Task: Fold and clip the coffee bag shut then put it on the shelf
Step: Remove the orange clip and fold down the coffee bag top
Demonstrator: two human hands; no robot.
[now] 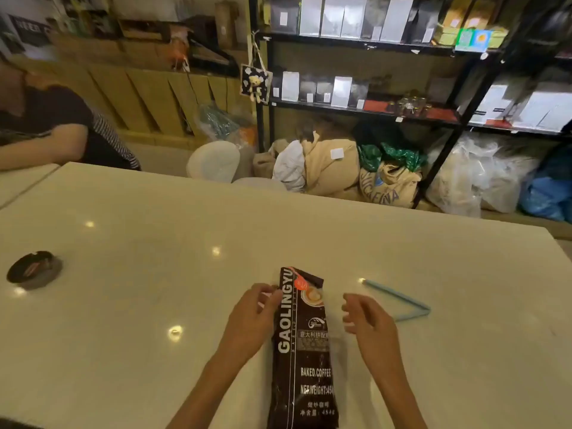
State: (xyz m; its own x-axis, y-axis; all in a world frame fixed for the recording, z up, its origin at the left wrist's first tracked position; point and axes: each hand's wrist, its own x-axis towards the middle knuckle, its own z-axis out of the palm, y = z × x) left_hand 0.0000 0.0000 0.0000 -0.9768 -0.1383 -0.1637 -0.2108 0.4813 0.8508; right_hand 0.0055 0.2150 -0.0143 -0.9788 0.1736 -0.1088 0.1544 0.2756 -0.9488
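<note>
Coffee bag (305,351) flat on table (139,274), L hand (252,317) pinching its top-left edge, R hand (368,320) loose, holding nothing, blue clip (402,300) just beside it.

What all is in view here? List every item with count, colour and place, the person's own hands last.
coffee bag: one, dark brown with white lettering, on the table in front of the person
bag clip: one, light blue, open in a V, on the table right of the bag
ashtray: one, black, at the table's left edge
table: one, cream
shelf: black metal racks, behind the table, holding white, black and tan bags
sacks: several, burlap and plastic, on the floor under the shelf
seated person: one, dark top, far left
left hand: touching the bag's upper left edge
right hand: open, beside the bag, holding nothing
</note>
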